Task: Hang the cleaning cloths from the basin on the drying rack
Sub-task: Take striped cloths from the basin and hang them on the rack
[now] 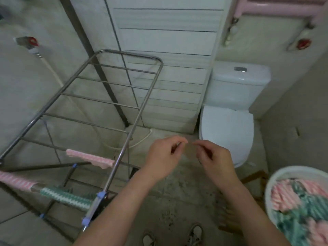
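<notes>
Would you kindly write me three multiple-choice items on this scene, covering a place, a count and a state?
1. Where is the basin?
A. At the lower right, beside the person
B. Atop the toilet
C. Under the rack

2. How many cloths hang on the rack?
A. None
B. Three
C. Six

3. What are the hands doing?
A. Each grips a rack bar
B. Both are inside the basin
C. They meet in mid-air, fingertips pinched together, holding no cloth

Answers:
1 A, its white rim shows at the lower right edge, with pink and green cloths inside.
2 B, a pink cloth, another pink one and a green one hang on the near bars.
3 C, the left hand and right hand meet right of the rack, over the floor.
</notes>
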`<act>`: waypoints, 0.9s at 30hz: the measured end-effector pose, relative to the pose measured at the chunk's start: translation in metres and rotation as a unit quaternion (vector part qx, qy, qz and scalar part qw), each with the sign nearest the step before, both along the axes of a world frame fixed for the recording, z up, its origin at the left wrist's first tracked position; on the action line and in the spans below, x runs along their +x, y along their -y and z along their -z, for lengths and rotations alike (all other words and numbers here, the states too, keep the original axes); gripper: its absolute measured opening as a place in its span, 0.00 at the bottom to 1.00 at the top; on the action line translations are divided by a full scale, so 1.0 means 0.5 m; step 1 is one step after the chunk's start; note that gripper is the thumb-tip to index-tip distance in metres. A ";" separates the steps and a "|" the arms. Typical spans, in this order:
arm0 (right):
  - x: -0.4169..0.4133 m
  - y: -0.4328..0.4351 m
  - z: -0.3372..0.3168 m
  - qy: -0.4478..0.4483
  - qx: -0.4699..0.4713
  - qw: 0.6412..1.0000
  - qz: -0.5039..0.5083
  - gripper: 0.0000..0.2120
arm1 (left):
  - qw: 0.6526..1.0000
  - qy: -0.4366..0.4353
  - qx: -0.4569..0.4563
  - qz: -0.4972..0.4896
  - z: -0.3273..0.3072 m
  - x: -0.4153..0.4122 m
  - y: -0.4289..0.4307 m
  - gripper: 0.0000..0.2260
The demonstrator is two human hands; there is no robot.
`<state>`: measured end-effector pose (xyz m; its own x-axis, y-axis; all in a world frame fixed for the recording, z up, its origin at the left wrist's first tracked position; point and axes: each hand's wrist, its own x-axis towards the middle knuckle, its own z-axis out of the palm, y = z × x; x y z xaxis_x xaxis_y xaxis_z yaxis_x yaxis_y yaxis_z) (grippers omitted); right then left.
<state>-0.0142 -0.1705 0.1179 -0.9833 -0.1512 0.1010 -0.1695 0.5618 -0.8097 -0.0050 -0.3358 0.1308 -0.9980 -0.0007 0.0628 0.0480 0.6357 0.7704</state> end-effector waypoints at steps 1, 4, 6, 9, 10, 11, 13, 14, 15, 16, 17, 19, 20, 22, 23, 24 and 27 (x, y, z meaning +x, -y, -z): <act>0.000 -0.035 0.001 0.000 -0.009 1.000 0.022 0.10 | 1.000 0.007 0.001 0.022 0.003 -0.007 -0.035 0.08; 0.011 -0.162 0.009 0.014 -0.028 0.995 0.092 0.08 | 0.995 0.016 -0.013 0.096 0.021 -0.030 -0.160 0.10; 0.022 -0.246 0.021 0.017 -0.024 0.989 0.145 0.08 | 0.989 0.025 -0.023 0.147 0.034 -0.045 -0.246 0.10; 0.041 -0.351 0.056 0.026 0.025 0.979 0.200 0.07 | 0.976 0.047 -0.032 0.211 0.059 -0.061 -0.345 0.10; 0.054 -0.402 0.076 0.039 0.053 0.974 0.219 0.07 | 0.967 0.068 -0.039 0.240 0.074 -0.067 -0.394 0.10; 0.062 -0.435 0.093 0.057 0.080 0.969 0.225 0.06 | 0.960 0.088 -0.058 0.259 0.090 -0.074 -0.421 0.11; 0.077 -0.485 0.129 0.104 0.116 0.959 0.236 0.07 | 0.946 0.120 -0.091 0.288 0.118 -0.085 -0.459 0.12; 0.094 -0.528 0.148 0.138 0.121 0.949 0.256 0.08 | 0.936 0.134 -0.105 0.310 0.139 -0.088 -0.504 0.13; 0.106 -0.560 0.165 0.169 0.126 0.939 0.270 0.11 | 0.927 0.142 -0.120 0.324 0.153 -0.088 -0.536 0.13; 0.117 -0.579 0.180 0.195 0.134 0.930 0.280 0.13 | 0.922 0.143 -0.135 0.334 0.165 -0.087 -0.555 0.14; 0.129 -0.600 0.196 0.211 0.145 0.921 0.294 0.15 | 0.915 0.140 -0.146 0.350 0.178 -0.084 -0.578 0.14; 0.155 -0.648 0.237 0.240 0.177 0.902 0.311 0.20 | 0.895 0.128 -0.171 0.391 0.208 -0.074 -0.629 0.14; 0.169 -0.673 0.262 0.267 0.198 0.889 0.314 0.23 | 0.880 0.118 -0.190 0.418 0.230 -0.067 -0.658 0.14; 0.191 -0.700 0.301 0.327 0.209 0.867 0.313 0.29 | 0.848 0.100 -0.242 0.461 0.268 -0.055 -0.697 0.16; 0.201 -0.715 0.318 0.354 0.192 0.859 0.316 0.32 | 0.833 0.101 -0.265 0.474 0.290 -0.046 -0.720 0.18; 0.206 -0.721 0.333 0.371 0.172 0.856 0.317 0.34 | 0.822 0.105 -0.282 0.484 0.313 -0.043 -0.737 0.20; 0.211 -0.736 0.360 0.343 0.174 0.865 0.323 0.32 | 0.813 0.091 -0.316 0.482 0.374 -0.036 -0.771 0.27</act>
